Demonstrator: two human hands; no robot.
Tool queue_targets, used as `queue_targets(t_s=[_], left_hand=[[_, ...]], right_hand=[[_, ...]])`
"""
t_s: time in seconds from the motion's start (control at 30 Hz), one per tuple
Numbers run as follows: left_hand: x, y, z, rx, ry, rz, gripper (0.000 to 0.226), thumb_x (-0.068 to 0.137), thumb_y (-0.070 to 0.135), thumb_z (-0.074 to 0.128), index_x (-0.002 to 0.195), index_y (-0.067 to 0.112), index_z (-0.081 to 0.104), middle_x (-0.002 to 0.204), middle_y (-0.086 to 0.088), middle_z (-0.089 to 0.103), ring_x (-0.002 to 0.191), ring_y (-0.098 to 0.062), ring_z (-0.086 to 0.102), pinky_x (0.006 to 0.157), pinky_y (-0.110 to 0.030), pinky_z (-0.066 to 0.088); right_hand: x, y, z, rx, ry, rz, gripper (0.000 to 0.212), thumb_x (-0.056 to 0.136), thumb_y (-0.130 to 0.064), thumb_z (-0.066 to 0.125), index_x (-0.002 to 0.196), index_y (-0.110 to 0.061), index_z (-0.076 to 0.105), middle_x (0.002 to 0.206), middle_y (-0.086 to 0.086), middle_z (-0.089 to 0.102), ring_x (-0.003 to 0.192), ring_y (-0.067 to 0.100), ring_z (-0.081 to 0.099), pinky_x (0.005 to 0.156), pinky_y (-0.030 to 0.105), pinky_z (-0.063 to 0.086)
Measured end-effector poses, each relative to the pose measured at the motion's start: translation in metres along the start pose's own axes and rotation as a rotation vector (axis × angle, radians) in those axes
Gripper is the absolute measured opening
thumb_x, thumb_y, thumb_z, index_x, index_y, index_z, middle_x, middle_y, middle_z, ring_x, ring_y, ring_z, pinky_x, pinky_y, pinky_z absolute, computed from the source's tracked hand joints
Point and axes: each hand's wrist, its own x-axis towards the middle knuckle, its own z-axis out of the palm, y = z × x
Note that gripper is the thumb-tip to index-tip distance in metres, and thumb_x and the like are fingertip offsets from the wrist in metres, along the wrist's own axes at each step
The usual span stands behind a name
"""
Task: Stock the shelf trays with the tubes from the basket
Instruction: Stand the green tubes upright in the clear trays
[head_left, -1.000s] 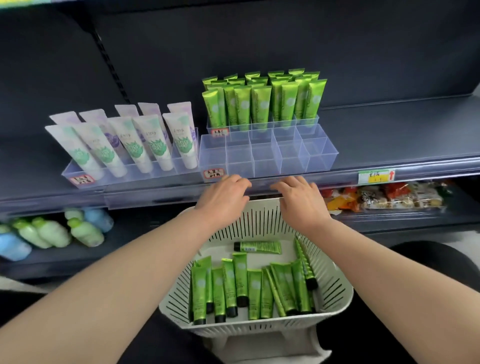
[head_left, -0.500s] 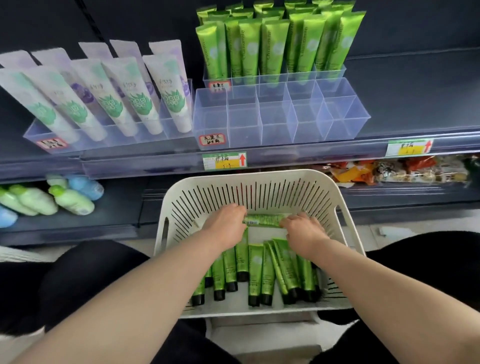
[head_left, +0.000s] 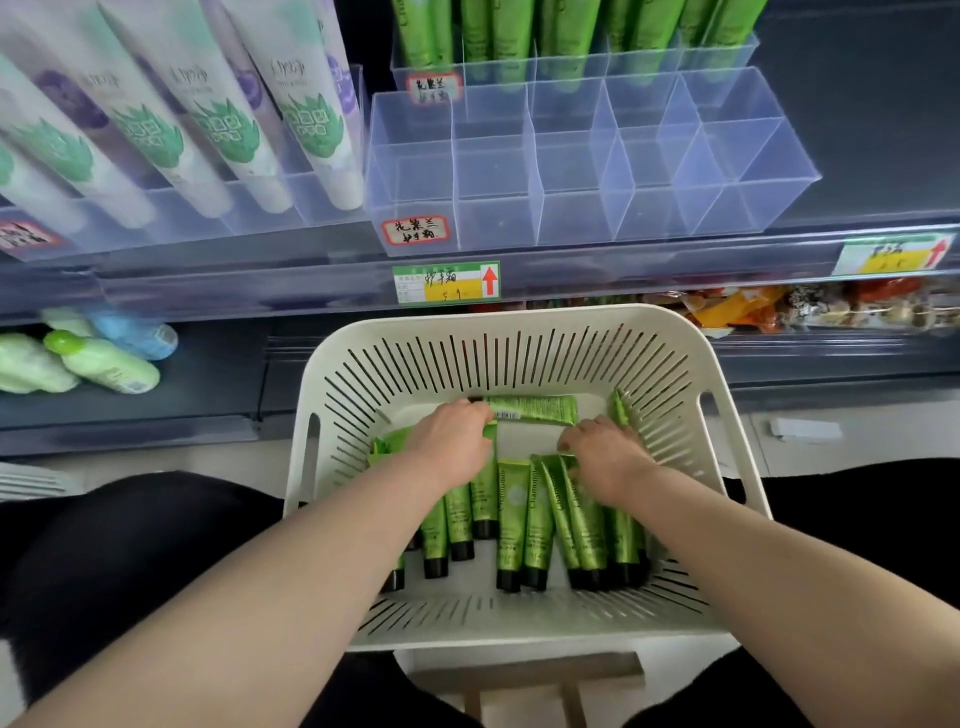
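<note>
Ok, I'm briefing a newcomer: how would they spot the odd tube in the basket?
Below the shelf sits a white slotted basket. At its far end one green tube lies crosswise, barcode up; the other tubes lie lengthwise, caps nearest.

left hand (head_left: 451, 442) palm-down, fingers curled | right hand (head_left: 609, 458) alike | grips unclear

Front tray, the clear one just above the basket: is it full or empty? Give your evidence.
Empty. Every compartment of the front tray shows only bare clear walls; green tubes stand only in the rear tray.
</note>
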Motion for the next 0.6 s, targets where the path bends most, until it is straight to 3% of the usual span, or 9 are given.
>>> queue_targets(t_s=[0.1, 0.2, 0.27, 0.43, 0.6], left_hand=[[0.003, 0.002, 0.004, -0.012, -0.016, -0.026, 0.031, 0.096, 0.018, 0.053, 0.127, 0.014, 0.056, 0.122, -0.004, 0.056, 0.106, -0.019, 0.056, 0.085, -0.033, 0.049], [0.007, 0.008, 0.009, -0.021, -0.044, -0.049, 0.036, 0.096, 0.020, 0.054, 0.132, 0.017, 0.054, 0.131, -0.004, 0.054, 0.116, -0.021, 0.054, 0.094, -0.036, 0.047], [0.010, 0.014, 0.012, -0.041, -0.065, -0.057, 0.039, 0.097, 0.020, 0.054, 0.135, 0.018, 0.053, 0.136, -0.006, 0.053, 0.121, -0.023, 0.052, 0.095, -0.035, 0.045], [0.022, 0.032, 0.021, -0.071, -0.125, -0.074, 0.041, 0.097, 0.020, 0.055, 0.138, 0.018, 0.051, 0.138, -0.010, 0.053, 0.123, -0.028, 0.053, 0.098, -0.036, 0.044], [0.036, 0.056, 0.041, -0.131, -0.249, -0.163, 0.050, 0.097, 0.010, 0.051, 0.144, 0.023, 0.043, 0.145, -0.005, 0.048, 0.123, -0.023, 0.054, 0.094, -0.030, 0.046]], right_hand=[[-0.004, 0.001, -0.014, 0.120, -0.012, 0.020, 0.038, 0.087, -0.026, 0.066, 0.123, -0.023, 0.055, 0.124, 0.003, 0.053, 0.112, 0.021, 0.051, 0.098, 0.036, 0.045], [-0.013, 0.002, -0.029, 0.321, -0.070, 0.011, 0.027, 0.087, -0.023, 0.066, 0.114, -0.024, 0.060, 0.116, -0.002, 0.056, 0.095, 0.016, 0.059, 0.082, 0.031, 0.055], [-0.021, 0.005, -0.039, 0.396, -0.018, 0.006, 0.024, 0.087, -0.020, 0.066, 0.111, -0.023, 0.062, 0.110, -0.003, 0.059, 0.088, 0.015, 0.061, 0.077, 0.030, 0.055], [-0.039, 0.016, -0.062, 0.463, 0.258, 0.019, 0.024, 0.087, -0.019, 0.067, 0.111, -0.022, 0.067, 0.106, -0.001, 0.065, 0.093, 0.019, 0.062, 0.086, 0.035, 0.053], [-0.049, 0.026, -0.060, 0.416, 0.339, -0.022, 0.026, 0.085, -0.022, 0.068, 0.111, -0.022, 0.068, 0.105, 0.000, 0.068, 0.097, 0.019, 0.061, 0.087, 0.036, 0.051]])
